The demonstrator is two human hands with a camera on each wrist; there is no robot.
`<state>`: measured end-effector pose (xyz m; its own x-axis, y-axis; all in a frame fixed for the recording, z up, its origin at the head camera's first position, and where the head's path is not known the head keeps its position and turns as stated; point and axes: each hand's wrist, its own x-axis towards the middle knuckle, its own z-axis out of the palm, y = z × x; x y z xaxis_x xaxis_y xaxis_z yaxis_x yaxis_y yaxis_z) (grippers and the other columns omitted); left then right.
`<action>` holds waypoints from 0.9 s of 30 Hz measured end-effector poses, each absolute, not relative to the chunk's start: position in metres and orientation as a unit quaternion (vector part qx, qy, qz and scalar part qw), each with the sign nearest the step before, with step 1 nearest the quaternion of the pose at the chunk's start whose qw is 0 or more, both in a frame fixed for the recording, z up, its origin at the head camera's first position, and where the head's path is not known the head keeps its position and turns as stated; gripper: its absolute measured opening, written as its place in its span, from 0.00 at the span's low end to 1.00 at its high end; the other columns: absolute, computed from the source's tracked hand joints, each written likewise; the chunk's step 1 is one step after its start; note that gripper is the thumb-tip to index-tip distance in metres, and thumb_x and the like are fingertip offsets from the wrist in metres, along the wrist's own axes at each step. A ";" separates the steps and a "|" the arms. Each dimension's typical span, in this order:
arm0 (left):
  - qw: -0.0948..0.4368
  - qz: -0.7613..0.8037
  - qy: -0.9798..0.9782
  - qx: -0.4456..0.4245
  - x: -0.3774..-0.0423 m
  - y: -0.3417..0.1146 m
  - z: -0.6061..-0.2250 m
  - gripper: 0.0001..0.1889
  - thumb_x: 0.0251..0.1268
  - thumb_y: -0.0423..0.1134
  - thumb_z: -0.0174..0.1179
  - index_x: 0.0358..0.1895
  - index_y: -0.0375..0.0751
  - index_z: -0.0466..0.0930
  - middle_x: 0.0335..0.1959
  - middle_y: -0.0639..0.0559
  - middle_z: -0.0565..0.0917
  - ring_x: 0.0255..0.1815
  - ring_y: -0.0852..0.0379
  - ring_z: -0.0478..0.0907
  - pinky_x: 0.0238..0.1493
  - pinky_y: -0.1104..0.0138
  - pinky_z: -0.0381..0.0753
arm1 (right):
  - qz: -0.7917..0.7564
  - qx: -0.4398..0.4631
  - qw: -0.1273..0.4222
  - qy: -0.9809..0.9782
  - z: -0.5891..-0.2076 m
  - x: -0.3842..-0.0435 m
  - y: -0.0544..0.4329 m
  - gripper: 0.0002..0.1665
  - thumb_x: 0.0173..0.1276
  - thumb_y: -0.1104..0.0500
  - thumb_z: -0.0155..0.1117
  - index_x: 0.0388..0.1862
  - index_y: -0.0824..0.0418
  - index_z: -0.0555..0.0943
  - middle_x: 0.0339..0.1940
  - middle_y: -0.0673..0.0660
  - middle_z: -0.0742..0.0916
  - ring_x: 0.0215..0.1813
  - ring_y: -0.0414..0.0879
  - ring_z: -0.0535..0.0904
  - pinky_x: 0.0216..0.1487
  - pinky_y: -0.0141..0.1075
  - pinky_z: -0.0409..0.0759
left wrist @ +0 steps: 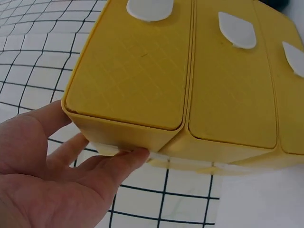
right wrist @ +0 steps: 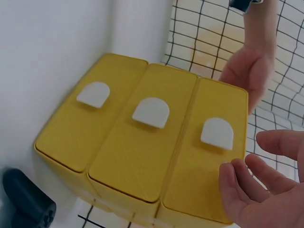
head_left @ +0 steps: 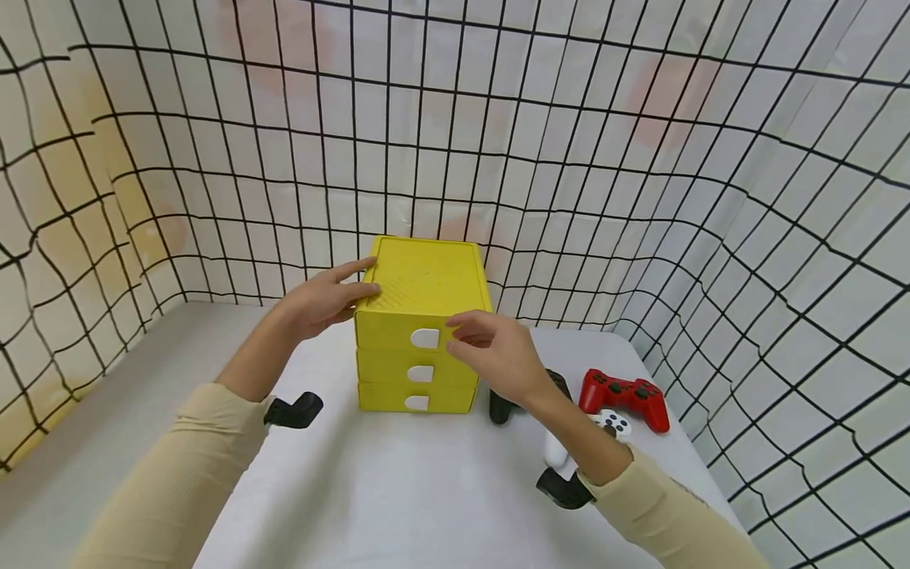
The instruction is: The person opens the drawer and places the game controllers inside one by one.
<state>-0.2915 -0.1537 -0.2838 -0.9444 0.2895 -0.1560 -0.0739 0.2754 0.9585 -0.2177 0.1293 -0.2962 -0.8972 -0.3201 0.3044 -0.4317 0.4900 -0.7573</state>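
A yellow unit of three stacked drawers (head_left: 426, 276) stands on the white table, its front facing me. Each drawer front has a rounded white pull tab; the top tab (right wrist: 217, 134) shows plainly in the right wrist view. All three drawers are closed. My left hand (head_left: 323, 300) rests against the upper left side of the unit, its fingers (left wrist: 126, 161) extended along the yellow wall. In front of the top drawer, just right of its tab, is my right hand (head_left: 506, 356), fingers loosely bent with nothing between them.
Right of the drawers lie a black game controller (head_left: 501, 406), a red one (head_left: 626, 393) and a white one (head_left: 554, 452), the black and white ones partly hidden by my right arm. A black grid on white sheeting (head_left: 569, 182) encloses the table.
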 end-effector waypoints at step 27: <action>0.126 0.590 0.794 0.068 -0.294 -0.163 -0.296 0.39 0.72 0.54 0.62 0.81 0.68 0.51 0.67 0.44 0.78 0.59 0.53 0.81 0.70 0.56 0.75 | 0.493 0.192 0.062 -0.846 -0.309 -0.234 0.116 0.11 0.68 0.63 0.70 0.48 0.62 0.88 0.46 0.57 0.91 0.50 0.49 0.89 0.54 0.42 0.87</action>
